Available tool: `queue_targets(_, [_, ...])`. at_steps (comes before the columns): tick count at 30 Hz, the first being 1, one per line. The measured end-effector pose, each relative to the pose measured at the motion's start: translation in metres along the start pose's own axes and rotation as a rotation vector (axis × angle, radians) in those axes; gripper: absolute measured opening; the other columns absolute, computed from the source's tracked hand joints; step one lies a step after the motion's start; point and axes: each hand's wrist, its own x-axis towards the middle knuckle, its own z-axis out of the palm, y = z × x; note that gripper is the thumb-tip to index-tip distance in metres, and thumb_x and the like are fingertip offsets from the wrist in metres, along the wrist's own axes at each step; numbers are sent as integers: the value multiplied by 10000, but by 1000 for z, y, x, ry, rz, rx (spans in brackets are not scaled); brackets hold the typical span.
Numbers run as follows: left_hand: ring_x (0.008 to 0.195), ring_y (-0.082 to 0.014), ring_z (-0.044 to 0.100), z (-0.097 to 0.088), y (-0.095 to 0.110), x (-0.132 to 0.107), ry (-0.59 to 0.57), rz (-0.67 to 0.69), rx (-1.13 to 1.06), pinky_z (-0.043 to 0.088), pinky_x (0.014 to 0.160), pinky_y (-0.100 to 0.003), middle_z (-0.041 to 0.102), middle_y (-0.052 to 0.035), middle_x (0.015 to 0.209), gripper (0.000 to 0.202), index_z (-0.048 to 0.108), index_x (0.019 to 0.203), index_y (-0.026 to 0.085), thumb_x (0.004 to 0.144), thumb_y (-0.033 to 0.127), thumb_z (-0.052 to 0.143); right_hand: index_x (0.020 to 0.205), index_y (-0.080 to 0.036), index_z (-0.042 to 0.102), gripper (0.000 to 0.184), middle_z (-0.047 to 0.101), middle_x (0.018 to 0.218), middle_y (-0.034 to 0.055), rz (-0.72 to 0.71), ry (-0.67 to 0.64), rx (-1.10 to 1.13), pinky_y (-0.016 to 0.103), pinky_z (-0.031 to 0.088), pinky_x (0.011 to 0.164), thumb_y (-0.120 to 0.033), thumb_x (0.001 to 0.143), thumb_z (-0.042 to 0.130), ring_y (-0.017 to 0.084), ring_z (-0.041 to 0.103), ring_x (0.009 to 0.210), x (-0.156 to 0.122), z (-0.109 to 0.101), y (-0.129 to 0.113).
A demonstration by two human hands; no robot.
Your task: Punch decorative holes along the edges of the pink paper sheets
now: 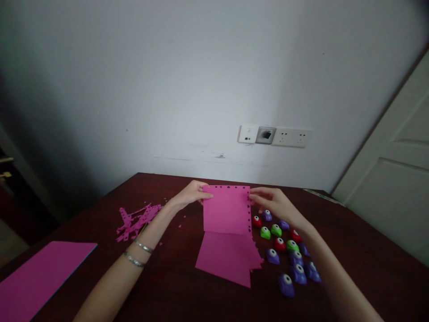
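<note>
A folded pink paper card [226, 210] stands half open in front of me, its upper flap raised and its lower half [224, 255] near the table. Small punched shapes run along the flap's top and right edges. My left hand [194, 192] pinches the flap's upper left corner, thumb in front. At the upper right edge, my right hand [270, 199] has its thumb and fingertips against the paper. Several small craft punches [279, 244] in purple, green and red, with white and black round tops, lie beneath and beside my right forearm.
Pink punched paper scraps [139, 220] lie in a heap at the left, with tiny cut-outs scattered around. A stack of pink sheets [47, 273] is at the near left. Behind the dark table [161, 290] is a wall with sockets [290, 137]; a white door [395, 165] stands right.
</note>
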Motion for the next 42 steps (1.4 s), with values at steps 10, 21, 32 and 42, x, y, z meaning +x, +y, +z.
queue_targets(10, [555, -93, 541, -6, -8, 4, 38, 17, 39, 411, 525, -228, 624, -33, 664, 250, 629, 778, 132, 668, 350, 681, 922, -156, 626, 353, 649, 744, 33, 47, 53, 118, 216, 444, 426, -457, 739, 600, 121, 584, 580, -17, 26, 36])
queue_targets(21, [645, -121, 591, -4, -20, 8, 27, -2, -19, 458, 571, -245, 666, -75, 774, 307, 664, 887, 124, 691, 360, 673, 832, -155, 651, 319, 635, 656, 26, 120, 93, 163, 201, 412, 365, -443, 695, 645, 132, 583, 557, -16, 37, 66])
queue_targets(32, [630, -133, 629, -5, -29, 7, -145, -142, -44, 503, 596, -247, 667, -87, 696, 242, 659, 743, 87, 661, 312, 696, 779, -153, 665, 310, 590, 552, -5, 216, 164, 207, 199, 393, 346, -429, 639, 676, 103, 530, 457, -15, 30, 69])
queue_targets(42, [569, -119, 618, -3, -32, 8, -149, -163, -78, 507, 596, -259, 674, -85, 664, 222, 664, 724, 90, 663, 301, 692, 780, -162, 684, 272, 644, 613, 29, 238, 155, 205, 201, 417, 365, -393, 636, 688, 138, 589, 547, -15, 28, 73])
